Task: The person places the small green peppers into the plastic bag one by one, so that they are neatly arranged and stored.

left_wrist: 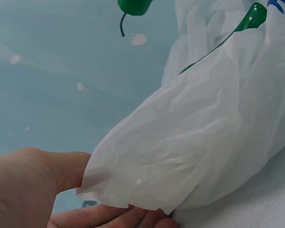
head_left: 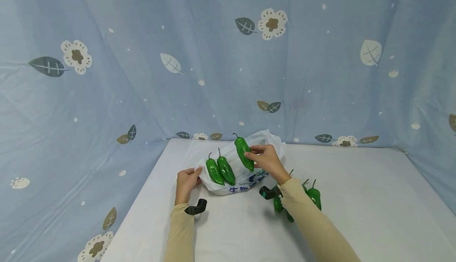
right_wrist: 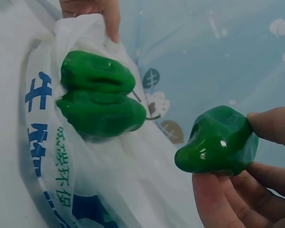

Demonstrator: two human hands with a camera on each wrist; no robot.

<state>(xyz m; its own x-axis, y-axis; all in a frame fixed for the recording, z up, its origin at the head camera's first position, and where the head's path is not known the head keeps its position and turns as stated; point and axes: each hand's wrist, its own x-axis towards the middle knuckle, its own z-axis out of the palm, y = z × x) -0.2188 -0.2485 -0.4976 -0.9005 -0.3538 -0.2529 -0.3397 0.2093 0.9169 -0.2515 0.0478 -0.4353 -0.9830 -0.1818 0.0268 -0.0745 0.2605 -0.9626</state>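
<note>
My right hand (head_left: 265, 160) holds a green pepper (head_left: 244, 154) between thumb and fingers, over the white plastic bag (head_left: 240, 188). In the right wrist view the same pepper (right_wrist: 221, 142) points its tip toward the camera. Two more green peppers (head_left: 215, 171) (head_left: 226, 170) lie side by side on the bag, stems away from me. At the bag's left end, my left hand (head_left: 187, 183) pinches the edge of the plastic, thumb above and fingers below, as the left wrist view shows with the bag (left_wrist: 180, 142).
Several green peppers (head_left: 314, 196) lie on the white table (head_left: 374, 214) to the right, partly hidden by my right forearm. Blue and green print marks the bag's near side. A blue patterned curtain (head_left: 221, 56) hangs behind and to the left of the table.
</note>
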